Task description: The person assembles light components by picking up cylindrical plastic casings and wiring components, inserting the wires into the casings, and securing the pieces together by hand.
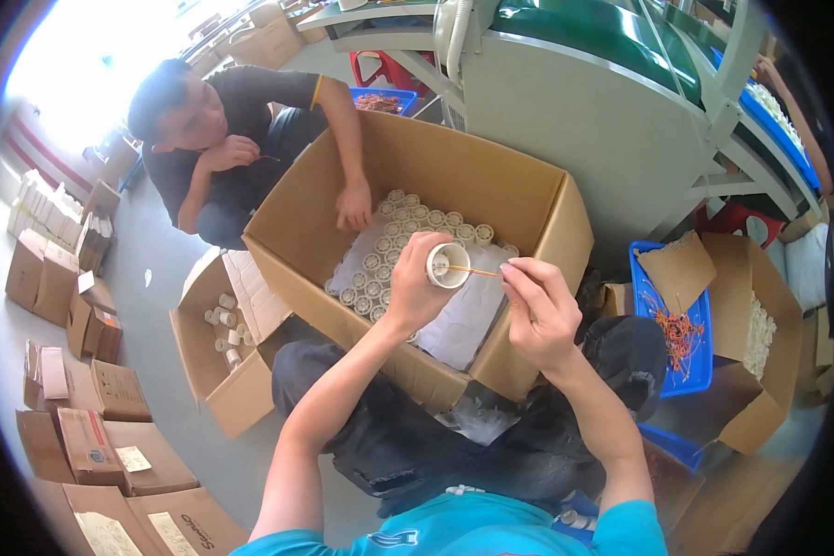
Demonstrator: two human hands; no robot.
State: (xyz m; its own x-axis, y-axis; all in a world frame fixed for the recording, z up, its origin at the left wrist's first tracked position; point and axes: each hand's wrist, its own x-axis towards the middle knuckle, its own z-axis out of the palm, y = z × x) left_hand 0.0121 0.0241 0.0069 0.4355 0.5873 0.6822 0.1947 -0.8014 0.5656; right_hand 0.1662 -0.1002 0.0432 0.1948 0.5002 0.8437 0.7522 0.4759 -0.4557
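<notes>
White and cup-shaped, a plastic fitting sat grasped in the left hand above an open cardboard box. The right hand pinched an orange wire running into the fitting's mouth; its inner end was hard to make out. Below, similar fittings stood in rows. A co-worker's hand was near them; farther off stood a green-topped machine.

From here: one held white cup-shaped part, one orange wire, one big central carton. Over twenty round white parts inside. One co-worker.
</notes>
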